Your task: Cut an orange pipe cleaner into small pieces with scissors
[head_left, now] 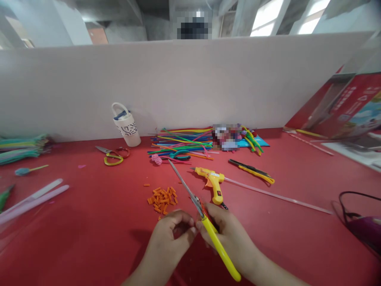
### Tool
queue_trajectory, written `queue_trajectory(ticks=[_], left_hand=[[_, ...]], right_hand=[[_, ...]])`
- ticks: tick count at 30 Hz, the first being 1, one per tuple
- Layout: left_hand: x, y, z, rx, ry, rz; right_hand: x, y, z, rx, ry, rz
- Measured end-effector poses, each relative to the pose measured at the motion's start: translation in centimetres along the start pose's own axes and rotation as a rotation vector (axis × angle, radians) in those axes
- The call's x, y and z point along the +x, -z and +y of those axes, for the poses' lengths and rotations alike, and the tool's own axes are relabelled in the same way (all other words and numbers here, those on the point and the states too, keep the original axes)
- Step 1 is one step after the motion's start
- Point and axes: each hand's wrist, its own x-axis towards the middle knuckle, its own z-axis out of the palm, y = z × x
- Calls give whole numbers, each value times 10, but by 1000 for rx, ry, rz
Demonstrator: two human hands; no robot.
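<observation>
My right hand (228,232) is wrapped round a pair of scissors (222,250) with a long yellow handle. The grey blades point away from me, up and to the left, and look closed. A bit of red shows near the pivot by my fingers. Close beside it, my left hand (171,238) is closed in a pinch, its fingertips by those of the right; whatever lies between them is hidden or too small to name. Just beyond my left hand lies a pile of short orange fuzzy pieces (162,199), and a single piece rests apart from it.
A yellow glue gun (211,180) with a long clear glue stick (276,195) lies beyond my right hand. Behind are coloured pipe cleaners (181,139), pliers (180,155), and a white cup (127,129). Other scissors (113,155) lie left, a black-and-yellow tool (253,171) right.
</observation>
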Motion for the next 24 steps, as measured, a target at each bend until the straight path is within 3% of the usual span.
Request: queue_trajectory(ticks=[6, 10, 16, 24], left_hand=[[5, 4, 17, -118, 87, 68], [10, 19, 25, -187, 44, 184], [8, 33, 14, -354, 22, 257], [3, 35, 11, -414, -8, 279]], right_hand=[[1, 7, -6, -40, 101, 41], [1, 15, -9, -233, 126, 24], [-1, 13, -9, -563, 138, 1], [-2, 15, -4, -683, 179, 54]])
